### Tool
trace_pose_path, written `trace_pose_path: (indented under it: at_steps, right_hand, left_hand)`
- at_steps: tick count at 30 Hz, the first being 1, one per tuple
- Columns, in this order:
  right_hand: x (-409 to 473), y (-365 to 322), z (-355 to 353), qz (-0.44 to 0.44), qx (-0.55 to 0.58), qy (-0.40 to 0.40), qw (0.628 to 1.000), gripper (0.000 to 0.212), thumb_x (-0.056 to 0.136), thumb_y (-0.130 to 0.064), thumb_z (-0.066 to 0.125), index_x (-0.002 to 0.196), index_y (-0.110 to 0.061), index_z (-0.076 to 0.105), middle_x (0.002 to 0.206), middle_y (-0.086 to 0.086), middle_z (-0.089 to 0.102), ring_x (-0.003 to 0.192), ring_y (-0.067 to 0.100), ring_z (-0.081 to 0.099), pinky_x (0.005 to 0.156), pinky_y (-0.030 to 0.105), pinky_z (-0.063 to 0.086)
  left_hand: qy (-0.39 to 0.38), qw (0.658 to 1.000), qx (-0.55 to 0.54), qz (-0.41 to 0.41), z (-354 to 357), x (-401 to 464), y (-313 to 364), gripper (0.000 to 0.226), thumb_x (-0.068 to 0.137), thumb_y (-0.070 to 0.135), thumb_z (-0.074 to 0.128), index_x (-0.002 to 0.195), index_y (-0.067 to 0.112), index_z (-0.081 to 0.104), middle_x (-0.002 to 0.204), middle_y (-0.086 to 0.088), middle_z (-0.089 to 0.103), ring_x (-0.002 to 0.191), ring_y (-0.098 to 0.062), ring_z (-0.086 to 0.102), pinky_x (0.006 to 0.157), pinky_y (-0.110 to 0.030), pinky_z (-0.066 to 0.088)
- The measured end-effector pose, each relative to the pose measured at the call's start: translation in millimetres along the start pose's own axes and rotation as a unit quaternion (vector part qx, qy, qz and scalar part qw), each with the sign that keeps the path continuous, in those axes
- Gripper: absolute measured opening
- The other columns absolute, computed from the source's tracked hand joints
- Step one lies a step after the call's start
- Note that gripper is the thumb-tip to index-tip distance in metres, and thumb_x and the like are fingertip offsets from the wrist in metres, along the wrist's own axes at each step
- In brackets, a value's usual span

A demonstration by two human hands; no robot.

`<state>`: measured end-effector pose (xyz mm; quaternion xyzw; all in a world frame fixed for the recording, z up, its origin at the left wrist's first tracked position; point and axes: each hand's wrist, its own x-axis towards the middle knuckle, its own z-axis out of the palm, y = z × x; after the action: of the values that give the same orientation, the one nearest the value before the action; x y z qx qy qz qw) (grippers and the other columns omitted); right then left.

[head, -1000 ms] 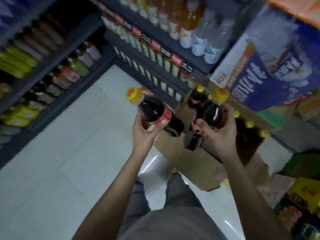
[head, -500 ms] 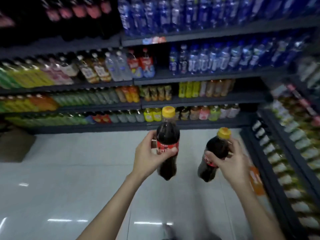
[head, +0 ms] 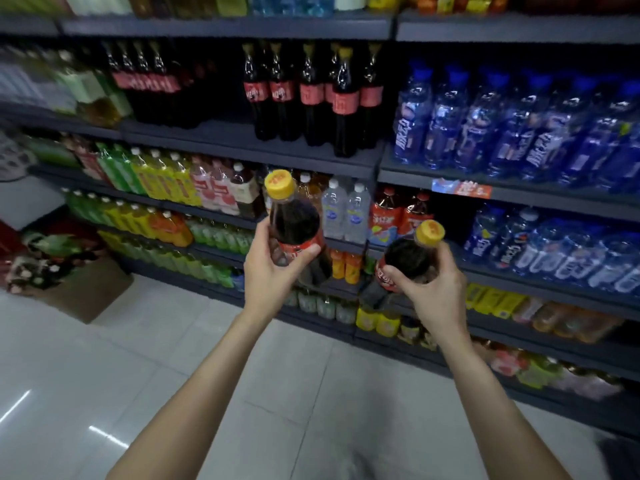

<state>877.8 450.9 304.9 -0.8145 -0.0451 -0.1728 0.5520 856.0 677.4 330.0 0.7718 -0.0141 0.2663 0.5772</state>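
My left hand [head: 268,271] grips a dark cola bottle [head: 294,221] with a yellow cap and red label, held nearly upright in front of the shelving. My right hand [head: 434,289] grips a second cola bottle [head: 407,258] of the same kind, tilted with its cap up and to the right. Both bottles hang in the air at mid-shelf height. On an upper shelf stands a row of matching tall cola bottles [head: 311,95] with yellow caps, and beside them is a dark gap [head: 214,98].
Dark shelving [head: 242,143] full of drinks fills the view: blue water bottles [head: 519,126] at right, green and yellow bottles [head: 152,174] at left. A cardboard box [head: 86,289] sits on the white tiled floor [head: 173,358] at lower left.
The view has turned from a box of cola bottles on the floor to this shelving and come closer. Both hands kept their bottles and raised them toward the shelves.
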Motion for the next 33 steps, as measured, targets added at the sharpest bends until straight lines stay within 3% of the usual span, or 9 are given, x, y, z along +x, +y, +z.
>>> trace_pose_path:
  at_steps: [3, 5, 7, 11, 15, 19, 23, 29, 33]
  right_hand:
    - [72, -15, 34, -0.035, 0.002, 0.038, 0.999, 0.064, 0.068, -0.038, 0.081, 0.122, -0.017, 0.054, 0.112, 0.0, 0.065, 0.104, 0.021, 0.06, 0.089, 0.034, 0.048]
    - [119, -22, 55, -0.047, 0.014, 0.063, 0.997, 0.067, 0.069, -0.038, 0.081, 0.125, -0.019, 0.051, 0.116, 0.0, 0.063, 0.108, 0.02, 0.059, 0.093, 0.039, 0.049]
    - [162, -27, 74, -0.053, 0.027, 0.083, 0.995, 0.072, 0.069, -0.031, 0.083, 0.13, -0.021, 0.045, 0.122, -0.005, 0.058, 0.115, 0.015, 0.055, 0.099, 0.03, 0.045]
    - [237, -27, 111, -0.061, 0.004, 0.132, 0.989, 0.078, 0.068, -0.028, 0.084, 0.132, -0.02, 0.04, 0.12, -0.009, 0.053, 0.116, 0.009, 0.05, 0.097, 0.017, 0.036]
    - [293, -22, 139, -0.06, -0.029, 0.175, 0.982, 0.077, 0.067, -0.031, 0.084, 0.131, -0.022, 0.041, 0.116, -0.014, 0.053, 0.113, 0.01, 0.053, 0.099, 0.023, 0.039]
    - [332, -25, 159, -0.058, -0.052, 0.212, 0.974, 0.073, 0.068, -0.037, 0.082, 0.129, -0.024, 0.046, 0.119, -0.012, 0.058, 0.113, 0.008, 0.055, 0.094, 0.012, 0.039]
    - [359, -27, 169, -0.049, -0.097, 0.233, 0.966, 0.073, 0.074, -0.042, 0.077, 0.137, -0.023, 0.043, 0.129, -0.011, 0.056, 0.101, -0.021, 0.049, 0.091, 0.006, 0.034]
    - [356, -7, 180, -0.003, -0.197, 0.179, 0.964, 0.109, 0.075, -0.03, 0.079, 0.151, -0.027, 0.002, 0.146, 0.009, 0.037, 0.132, 0.016, 0.035, 0.103, 0.034, 0.034]
    - [346, 11, 188, 0.051, -0.233, 0.178, 0.955, 0.124, 0.071, -0.023, 0.082, 0.144, -0.043, -0.016, 0.136, 0.008, 0.053, 0.108, 0.03, 0.06, 0.087, 0.05, 0.051]
  left_hand:
    - [0.013, 1.0, -0.01, 0.024, 0, 78, -20, 0.049, 0.078, 0.025, 0.077, 0.117, 0.035, 0.048, 0.111, 0.01, 0.062, 0.103, -0.001, 0.059, 0.085, -0.017, 0.047]
    - [0.008, 0.999, -0.012, 0.038, 4, 131, -38, 0.05, 0.079, 0.027, 0.076, 0.122, 0.027, 0.049, 0.115, 0.003, 0.062, 0.108, -0.007, 0.059, 0.091, -0.029, 0.049]
    - [0.001, 0.999, -0.009, 0.046, 10, 182, -58, 0.059, 0.079, 0.031, 0.076, 0.128, 0.015, 0.047, 0.118, -0.002, 0.061, 0.11, -0.01, 0.059, 0.094, -0.036, 0.05]
    - [-0.018, 0.998, -0.05, 0.046, 26, 276, -99, 0.065, 0.079, 0.028, 0.076, 0.129, 0.017, 0.036, 0.125, -0.004, 0.055, 0.115, -0.01, 0.057, 0.098, -0.032, 0.049]
    - [-0.055, 0.994, -0.066, 0.069, 45, 346, -126, 0.065, 0.079, 0.028, 0.076, 0.128, 0.017, 0.035, 0.121, 0.0, 0.054, 0.112, -0.01, 0.057, 0.097, -0.028, 0.048]
    - [-0.097, 0.991, -0.067, 0.066, 68, 387, -141, 0.069, 0.076, 0.043, 0.075, 0.128, 0.025, 0.034, 0.12, 0.004, 0.055, 0.113, -0.011, 0.057, 0.099, -0.037, 0.048]
    - [-0.106, 0.991, -0.063, 0.056, 90, 405, -156, 0.072, 0.077, 0.05, 0.072, 0.132, 0.024, 0.035, 0.115, 0.015, 0.054, 0.11, -0.006, 0.057, 0.097, -0.038, 0.049]
    - [-0.049, 0.994, 0.016, 0.098, 108, 403, -170, 0.08, 0.078, 0.062, 0.061, 0.142, 0.022, 0.035, 0.131, -0.006, 0.038, 0.123, -0.022, 0.042, 0.096, -0.042, 0.047]
    - [-0.088, 0.984, 0.1, 0.114, 102, 401, -181, 0.089, 0.079, 0.055, 0.067, 0.149, 0.035, 0.015, 0.127, -0.005, 0.045, 0.112, -0.023, 0.051, 0.077, -0.042, 0.055]
